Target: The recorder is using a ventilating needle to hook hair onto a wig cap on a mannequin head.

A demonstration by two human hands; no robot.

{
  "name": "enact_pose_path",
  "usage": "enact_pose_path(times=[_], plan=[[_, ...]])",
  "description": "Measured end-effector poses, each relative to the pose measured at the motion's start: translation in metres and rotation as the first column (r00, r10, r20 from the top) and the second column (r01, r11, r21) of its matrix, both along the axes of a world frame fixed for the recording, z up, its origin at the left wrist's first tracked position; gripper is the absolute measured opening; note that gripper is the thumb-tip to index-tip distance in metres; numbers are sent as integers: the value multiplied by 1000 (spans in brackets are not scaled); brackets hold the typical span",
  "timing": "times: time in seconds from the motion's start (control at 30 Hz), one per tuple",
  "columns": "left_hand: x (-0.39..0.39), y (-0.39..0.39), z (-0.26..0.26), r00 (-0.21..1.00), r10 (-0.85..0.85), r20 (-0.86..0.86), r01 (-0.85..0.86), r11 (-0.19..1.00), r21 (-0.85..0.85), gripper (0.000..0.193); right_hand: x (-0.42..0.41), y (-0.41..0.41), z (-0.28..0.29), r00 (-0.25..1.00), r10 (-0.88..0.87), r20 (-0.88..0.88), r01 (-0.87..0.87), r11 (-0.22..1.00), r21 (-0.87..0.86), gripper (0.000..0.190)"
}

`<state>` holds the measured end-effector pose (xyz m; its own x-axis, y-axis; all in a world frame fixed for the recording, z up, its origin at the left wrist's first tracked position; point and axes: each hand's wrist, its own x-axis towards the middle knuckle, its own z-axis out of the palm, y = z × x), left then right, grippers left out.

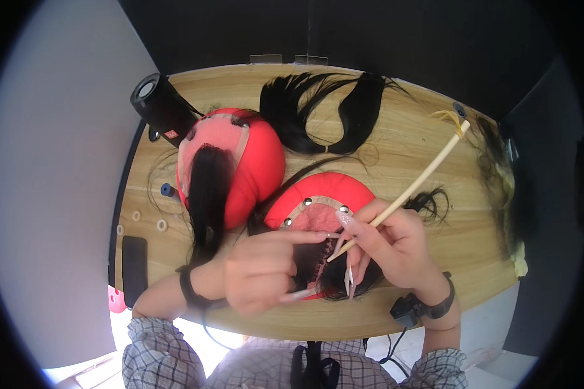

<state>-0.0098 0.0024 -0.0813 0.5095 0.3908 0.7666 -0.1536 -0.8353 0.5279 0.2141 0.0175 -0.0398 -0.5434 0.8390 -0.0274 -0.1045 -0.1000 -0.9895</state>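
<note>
My right hand point(394, 238) grips a slim wooden stick point(416, 182), with a yellow rubber band point(451, 118) wound around its far end. The stick's lower tip points down at black hair on a red head form point(301, 197). My left hand point(260, 270) lies over the near left of this form, its index finger stretched toward my right fingertips. Whether its curled fingers pinch any hair is hidden. Pink netting point(316, 218) with a beige border covers part of the form, held by round metal pins point(307, 201). Rows of knotted black hair point(340, 277) lie below my fingers.
Behind on the left rests another red head form point(265, 160) with black hair point(209, 189). A tied hair bundle point(362, 114) lies at the back. A black cylindrical speaker point(163, 107), a blue spool point(166, 189), small rings point(162, 225) and a black phone-like slab point(135, 265) line the left side.
</note>
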Motion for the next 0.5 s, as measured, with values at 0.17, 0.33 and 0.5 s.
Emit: enact_pose_path(times=[0.17, 0.33, 0.5], plan=[[6, -18, 16, 855, 500, -139, -371, 775, 512, 18, 2, -1, -7, 1000, -6, -14, 6, 1000, 15, 12], [12, -26, 19, 678, 688, -258, -324, 595, 735, 12, 0, 0, -2, 1000, -9, -15, 9, 1000, -4, 13], [15, -27, 17, 585, 746, -319, -327, 577, 749, 11, 1, 0, -4, 1000, -6, -21, 6, 1000, 14, 15]])
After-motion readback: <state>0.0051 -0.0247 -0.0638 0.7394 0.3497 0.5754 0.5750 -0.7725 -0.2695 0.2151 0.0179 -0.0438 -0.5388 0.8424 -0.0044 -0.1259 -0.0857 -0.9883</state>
